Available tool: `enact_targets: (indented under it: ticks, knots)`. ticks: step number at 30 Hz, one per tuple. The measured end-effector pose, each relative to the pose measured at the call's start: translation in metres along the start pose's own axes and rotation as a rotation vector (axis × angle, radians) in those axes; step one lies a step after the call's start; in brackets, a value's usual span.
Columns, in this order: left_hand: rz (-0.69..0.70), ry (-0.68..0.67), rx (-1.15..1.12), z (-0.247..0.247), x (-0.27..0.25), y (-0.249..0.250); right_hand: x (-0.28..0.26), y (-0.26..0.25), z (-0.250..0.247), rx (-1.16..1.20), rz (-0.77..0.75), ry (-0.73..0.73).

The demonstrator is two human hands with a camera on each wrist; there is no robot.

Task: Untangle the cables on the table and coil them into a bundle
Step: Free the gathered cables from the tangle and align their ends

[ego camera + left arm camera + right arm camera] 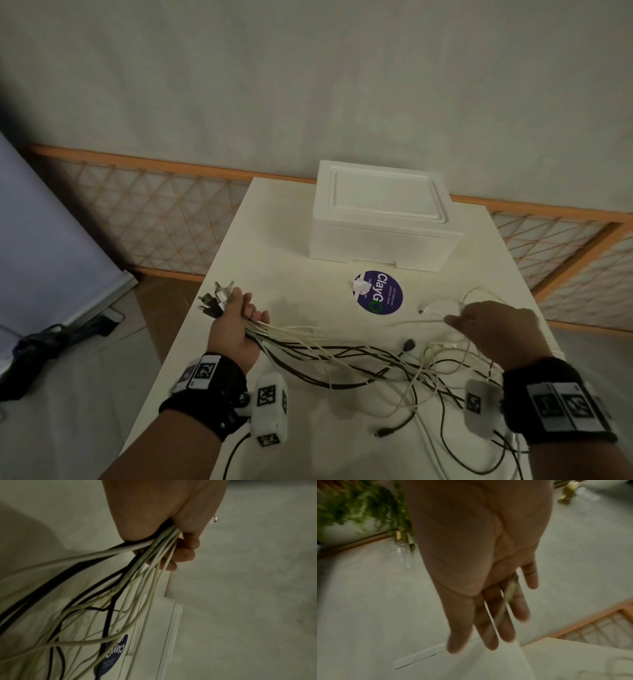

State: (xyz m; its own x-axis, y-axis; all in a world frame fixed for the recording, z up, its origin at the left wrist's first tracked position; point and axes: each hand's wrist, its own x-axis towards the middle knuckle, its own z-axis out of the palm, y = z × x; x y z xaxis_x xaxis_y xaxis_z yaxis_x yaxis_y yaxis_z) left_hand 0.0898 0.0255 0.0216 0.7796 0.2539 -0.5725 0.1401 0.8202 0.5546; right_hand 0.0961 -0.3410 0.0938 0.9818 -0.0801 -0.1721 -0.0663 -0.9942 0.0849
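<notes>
Left hand [236, 322]: cable bunch [274, 334] is gripped below plug ends [214, 301], so ends are kept aligned.
Right hand [493, 329]: one pale cable [421, 321] is pinched between fingers, likely for separation.
Tangle [421, 373]: left lower right on table [274, 240].

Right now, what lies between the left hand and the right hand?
Black and white cables, gripped by the left hand, fan over the table toward the right hand, a black plug among them; the head view shows it.

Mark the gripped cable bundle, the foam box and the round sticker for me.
cable bundle [157, 547], left wrist view, on the strands leaving the fist.
foam box [380, 202], head view, on its lid.
round sticker [390, 294], head view, on its purple face.
</notes>
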Motion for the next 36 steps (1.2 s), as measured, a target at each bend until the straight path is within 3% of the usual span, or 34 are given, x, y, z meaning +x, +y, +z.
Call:
enact_targets:
  ticks: [2,5,9,11,19,23,27,29,33,36]
  knots:
    - [0.006,-0.050,0.037,0.008,-0.012,-0.006,-0.003,-0.026,0.002,-0.007,-0.105,0.019]
    - [0.022,-0.223,0.208,0.032,-0.038,-0.017,-0.014,-0.098,-0.002,0.387,-0.451,0.022]
    - [0.097,-0.399,0.462,0.050,-0.065,-0.024,-0.032,-0.191,-0.005,0.829,-0.752,-0.172]
    - [0.133,-0.406,0.501,0.048,-0.070,-0.019,-0.035,-0.201,-0.002,0.849,-0.771,-0.166]
    - [0.033,-0.591,0.158,0.018,-0.071,0.004,-0.056,-0.203,0.001,0.636,-0.739,0.052]
    - [0.124,-0.631,0.070,0.012,-0.068,0.010,-0.063,-0.209,-0.009,0.519,-0.745,0.083]
    - [0.184,-0.769,0.054,0.011,-0.067,0.029,-0.064,-0.208,-0.018,0.417,-0.685,0.018]
    - [0.257,-0.698,0.136,0.018,-0.071,0.035,-0.062,-0.207,-0.020,0.371,-0.646,-0.023]
    - [0.400,-0.380,0.331,0.037,-0.085,0.020,-0.058,-0.219,-0.024,0.429,-0.608,-0.040]
    - [0.475,-0.385,0.426,0.039,-0.091,0.015,-0.054,-0.229,-0.018,0.579,-0.609,-0.023]
